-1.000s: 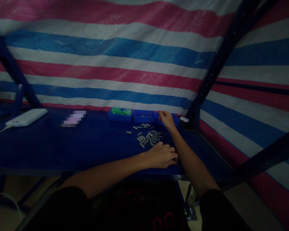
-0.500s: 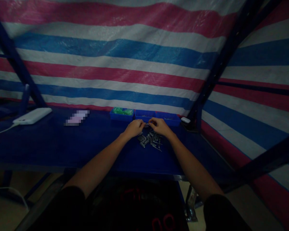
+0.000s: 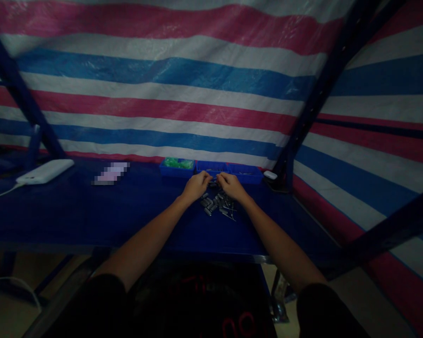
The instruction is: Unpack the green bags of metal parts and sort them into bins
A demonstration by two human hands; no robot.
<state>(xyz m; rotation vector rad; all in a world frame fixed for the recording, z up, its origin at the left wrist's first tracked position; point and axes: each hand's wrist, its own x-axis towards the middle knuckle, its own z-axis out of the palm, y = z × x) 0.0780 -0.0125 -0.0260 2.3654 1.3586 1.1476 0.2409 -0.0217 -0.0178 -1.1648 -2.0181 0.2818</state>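
The bare left hand [image 3: 196, 185] and bare right hand [image 3: 233, 186] seem to pinch a thin silvery metal piece [image 3: 214, 179] near grey metal cylinders [image 3: 207, 212].

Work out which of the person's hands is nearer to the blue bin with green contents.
Left. The left hand is just in front of the right end of the blue bin; the right hand is farther to the right.
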